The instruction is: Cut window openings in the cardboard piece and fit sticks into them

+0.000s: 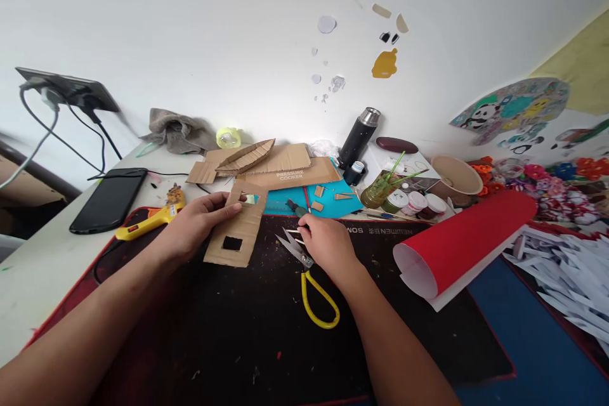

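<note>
My left hand (207,219) pinches a flat piece of brown cardboard (242,228) by its left edge. Two rectangular holes are cut in it, one near the top and one near the bottom. My right hand (328,241) is closed, its fingers around the near end of a small dark green tool (297,209) whose kind I cannot make out. Just below those fingers, yellow-handled scissors (322,314) lie on the black mat (266,342) with their blades apart. Small cardboard scraps (317,206) and a red pencil (307,198) lie beyond on a blue sheet (340,206).
A yellow glue gun (147,223) and a black phone (109,200) lie left. Behind are cardboard pieces (295,171), a boat-shaped cardboard form (247,157) and a thermos (359,136). On the right are paint jars (413,203), a red paper roll (466,247) and paper strips (566,273).
</note>
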